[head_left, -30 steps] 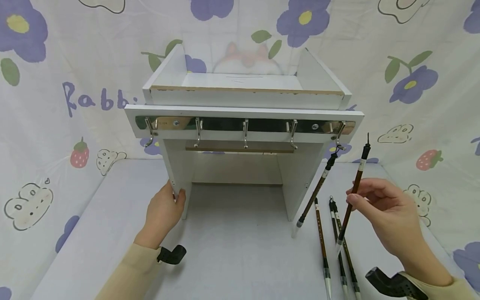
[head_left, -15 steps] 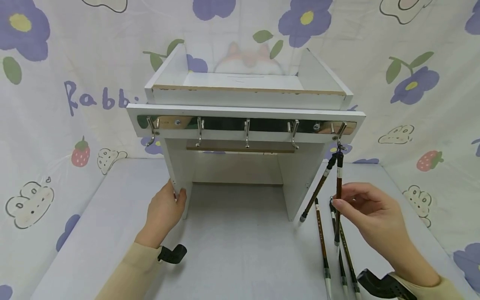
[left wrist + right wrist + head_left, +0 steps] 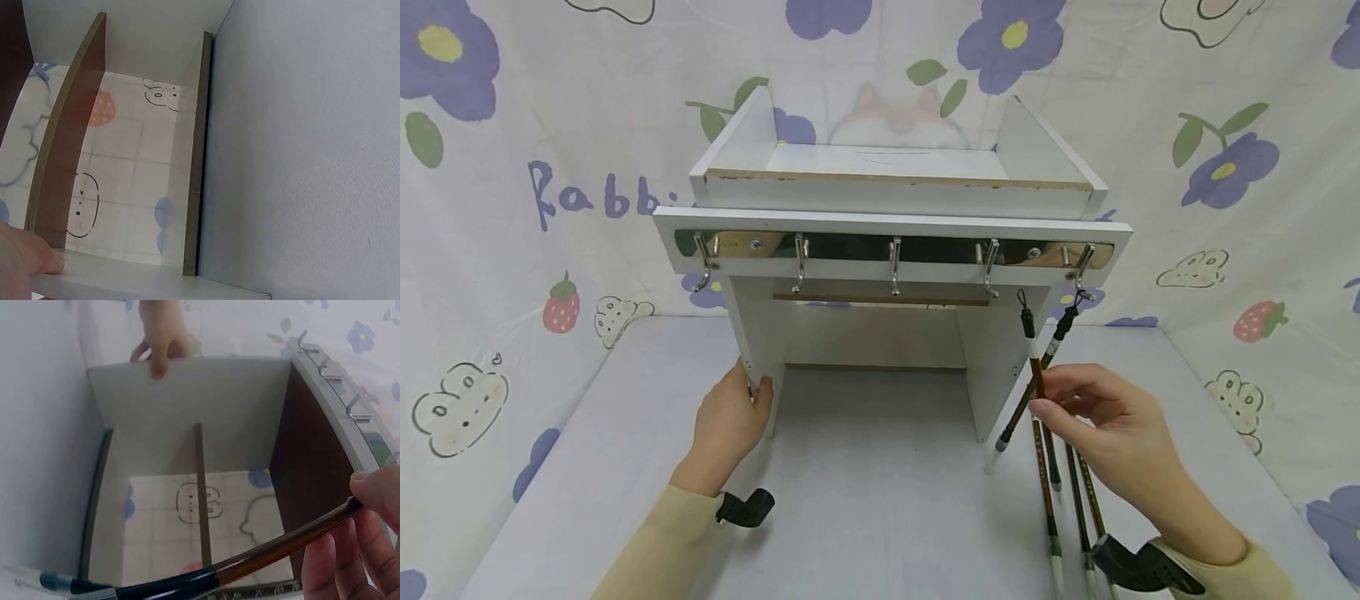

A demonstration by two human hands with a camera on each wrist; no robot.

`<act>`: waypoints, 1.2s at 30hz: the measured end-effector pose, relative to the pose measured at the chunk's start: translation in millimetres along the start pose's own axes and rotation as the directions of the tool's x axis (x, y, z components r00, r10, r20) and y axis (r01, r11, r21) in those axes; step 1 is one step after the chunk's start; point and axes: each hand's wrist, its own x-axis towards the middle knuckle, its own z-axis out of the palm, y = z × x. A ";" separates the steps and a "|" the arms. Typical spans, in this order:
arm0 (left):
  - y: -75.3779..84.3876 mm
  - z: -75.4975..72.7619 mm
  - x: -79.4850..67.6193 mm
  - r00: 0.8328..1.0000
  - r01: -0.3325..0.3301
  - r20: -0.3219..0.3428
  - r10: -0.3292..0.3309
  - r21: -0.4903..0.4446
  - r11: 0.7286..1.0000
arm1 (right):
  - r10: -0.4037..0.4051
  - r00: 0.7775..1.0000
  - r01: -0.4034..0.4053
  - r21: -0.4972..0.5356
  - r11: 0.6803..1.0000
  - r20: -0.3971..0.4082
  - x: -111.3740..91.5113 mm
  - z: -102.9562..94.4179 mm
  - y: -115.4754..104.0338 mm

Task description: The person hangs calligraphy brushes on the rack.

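My right hand (image 3: 1112, 437) pinches a calligraphy brush (image 3: 281, 544) by its brown handle between thumb and fingers. In the head view this brush stands nearly upright, bristle end down, with its cord loop between the two rightmost hooks. Another calligraphy brush (image 3: 1017, 417) hangs slanted from the rightmost hook (image 3: 1082, 267) and crosses behind the held one. My left hand (image 3: 726, 429) grips the left side panel of a white wooden shelf (image 3: 880, 200), thumb on the panel's inner face (image 3: 47, 259). Along the shelf's front board runs a shiny metal hook rail (image 3: 850, 250).
Several more brushes lie on the white table at the right, among them a brown brush (image 3: 1042, 467) and a dark brush (image 3: 1078, 500). They lie below and beside my right hand. A patterned cloth (image 3: 1225, 150) with purple flowers hangs behind the shelf.
My right hand has moved left with the brush. Its top was at the rightmost hook half a second ago and is now left of that hook. The left hand stays put.
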 end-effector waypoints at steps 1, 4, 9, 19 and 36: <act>0.1 0.0 -0.2 1.000 0.000 0.000 0.000 0.000 1.000 | 0.006 1.000 -0.005 -0.008 1.000 0.005 0.5 0.9 0.0; 0.2 0.2 -0.5 1.000 -0.003 -0.002 0.003 0.001 1.000 | 0.021 1.000 -0.020 -0.065 0.998 0.021 1.7 2.9 -0.2; -0.2 0.4 -1.1 1.000 -0.003 -0.003 0.003 0.000 1.000 | 0.007 0.999 -0.003 -0.114 0.993 0.034 4.1 5.5 -1.0; -1.1 0.8 -0.2 1.000 0.001 0.004 -0.001 0.007 1.000 | 0.013 0.999 -0.009 -0.126 0.992 0.037 6.9 8.1 -1.0; -1.2 1.5 0.3 1.000 0.001 0.000 -0.001 0.004 1.000 | 0.037 0.999 -0.036 -0.136 0.990 0.000 6.3 12.7 0.2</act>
